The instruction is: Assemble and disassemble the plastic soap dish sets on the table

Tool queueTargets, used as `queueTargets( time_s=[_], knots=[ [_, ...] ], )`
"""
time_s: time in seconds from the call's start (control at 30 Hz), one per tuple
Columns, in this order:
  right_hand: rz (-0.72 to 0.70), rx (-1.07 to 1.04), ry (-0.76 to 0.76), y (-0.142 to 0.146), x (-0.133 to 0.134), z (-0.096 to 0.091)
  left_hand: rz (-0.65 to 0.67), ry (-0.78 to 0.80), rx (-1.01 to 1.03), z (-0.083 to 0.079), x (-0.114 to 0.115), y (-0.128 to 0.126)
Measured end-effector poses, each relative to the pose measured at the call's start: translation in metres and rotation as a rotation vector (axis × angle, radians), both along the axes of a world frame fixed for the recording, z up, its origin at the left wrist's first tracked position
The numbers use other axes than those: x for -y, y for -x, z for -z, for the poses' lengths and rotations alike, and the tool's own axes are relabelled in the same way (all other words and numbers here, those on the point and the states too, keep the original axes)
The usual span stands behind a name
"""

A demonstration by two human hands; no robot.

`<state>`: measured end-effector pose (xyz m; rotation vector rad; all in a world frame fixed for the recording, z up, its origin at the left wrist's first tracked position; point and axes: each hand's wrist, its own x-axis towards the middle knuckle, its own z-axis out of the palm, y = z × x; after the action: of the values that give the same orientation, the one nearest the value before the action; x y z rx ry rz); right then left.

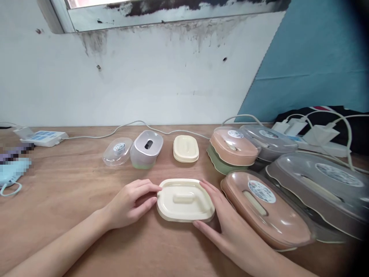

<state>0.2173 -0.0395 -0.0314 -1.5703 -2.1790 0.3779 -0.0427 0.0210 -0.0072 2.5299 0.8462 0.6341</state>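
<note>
A shallow cream plastic lid (184, 211) with a raised bar in its middle lies on the wooden table in front of me. At its left end, the index finger and thumb of my left hand (134, 204) meet the rim. My right hand (227, 219) spans the right end, thumb at the near edge and fingers at the far edge. Farther back sits a smaller, similar cream lid (186, 148). To its left are a lilac box (148, 141) with a slot in its top and a clear plastic cover (115, 156) bearing a round sticker.
Stacked pink (276, 227), grey (325, 173) and green (221, 163) plastic boxes crowd the right side. White power strips stand at far left (46, 137) and back right (328, 148). A white cable (100, 136) runs along the wall; a light-blue device (13, 171) lies at left.
</note>
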Motion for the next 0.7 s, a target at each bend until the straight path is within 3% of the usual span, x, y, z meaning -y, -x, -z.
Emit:
queueTargets(
  time_s=[0.07, 0.13, 0.2, 0.27, 0.4, 0.5, 0.7],
  knots=[
    [-0.018, 0.002, 0.007, 0.001, -0.001, 0.0, -0.014, -0.082, 0.013, 0.001, 0.0, 0.001],
    [-0.029, 0.002, -0.002, 0.001, -0.001, -0.001, -0.076, -0.288, 0.031, 0.0, -0.004, 0.001],
    [-0.034, -0.008, -0.012, 0.002, 0.0, -0.002, -0.206, -0.519, 0.037, -0.006, -0.014, 0.0],
    [-0.043, -0.021, -0.021, 0.002, 0.0, -0.003, -0.4, -0.627, 0.011, -0.015, -0.029, -0.004],
    [-0.055, -0.036, -0.028, 0.003, 0.0, -0.006, -0.752, -0.451, -0.158, -0.032, -0.06, -0.018],
    [-0.06, -0.041, -0.021, 0.002, 0.0, -0.008, -0.811, -0.296, -0.339, -0.036, -0.069, -0.03],
    [-0.05, -0.021, -0.007, 0.002, 0.001, -0.009, -0.863, -0.274, -0.386, -0.037, -0.069, -0.036]
  ],
)
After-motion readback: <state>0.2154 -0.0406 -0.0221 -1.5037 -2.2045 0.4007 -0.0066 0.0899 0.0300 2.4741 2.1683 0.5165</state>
